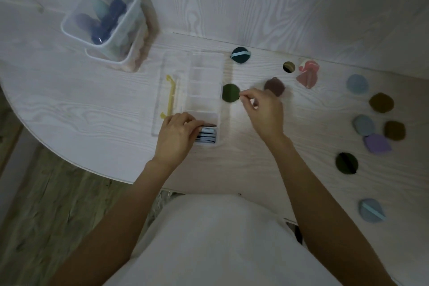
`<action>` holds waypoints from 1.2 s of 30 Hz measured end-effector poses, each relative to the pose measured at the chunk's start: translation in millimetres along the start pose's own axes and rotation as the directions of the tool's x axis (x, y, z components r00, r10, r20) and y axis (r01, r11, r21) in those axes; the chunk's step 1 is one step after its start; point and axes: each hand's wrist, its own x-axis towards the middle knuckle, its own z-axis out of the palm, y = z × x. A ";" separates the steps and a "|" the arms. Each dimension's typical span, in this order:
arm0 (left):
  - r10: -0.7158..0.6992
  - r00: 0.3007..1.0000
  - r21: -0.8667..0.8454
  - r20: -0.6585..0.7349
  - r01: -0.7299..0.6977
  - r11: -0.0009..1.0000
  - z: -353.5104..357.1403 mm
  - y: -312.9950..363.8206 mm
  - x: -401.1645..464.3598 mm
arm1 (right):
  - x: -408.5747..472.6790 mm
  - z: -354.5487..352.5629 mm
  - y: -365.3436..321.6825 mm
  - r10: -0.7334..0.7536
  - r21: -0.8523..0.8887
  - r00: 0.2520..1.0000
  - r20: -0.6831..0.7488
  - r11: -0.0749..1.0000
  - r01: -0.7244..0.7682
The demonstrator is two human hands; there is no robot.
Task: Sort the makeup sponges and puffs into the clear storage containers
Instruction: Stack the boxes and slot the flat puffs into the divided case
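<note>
Right hand pinching dark green puff at its rim; left hand curled on divided organizer, steadying. Best slotted upright beside stacked puffs.

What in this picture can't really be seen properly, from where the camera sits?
Head view only:
- How many puffs stand in the nearest compartment of the divided clear box: the left hand covers part of it.
- Whether the right hand already pinches the dark green puff: fingertips blurred at its edge.
- The sponges in the tall clear tub: hazy through its walls, uncountable.
- The brown puff: partly behind the right hand.
</note>
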 end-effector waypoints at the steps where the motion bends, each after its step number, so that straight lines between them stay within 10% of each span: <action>1: 0.002 1.000 0.001 0.002 -0.002 1.000 -0.5 -0.3 -0.2 | 6.3 -2.9 15.0 0.062 -0.071 0.998 -0.012 0.996 -0.063; 8: 0.025 0.999 0.023 0.035 -0.026 0.999 -1.9 -1.6 3.1 | 34.8 2.0 72.0 0.373 -0.439 0.920 0.123 0.851 -0.287; 20: 0.010 0.999 0.043 0.032 -0.011 0.999 -2.4 8.5 6.8 | -12.5 -6.9 -35.0 -0.094 0.101 0.996 -0.002 0.991 0.093; 28: 0.023 0.999 0.073 -0.028 -0.020 0.997 1.0 8.7 4.8 | -22.2 40.1 -39.8 -0.345 -0.306 0.933 0.103 0.881 0.360; 36: 0.052 0.996 0.070 -0.077 -0.046 0.996 1.7 6.9 3.5 | -13.7 38.0 -41.3 -0.270 -0.383 0.940 0.208 0.862 0.332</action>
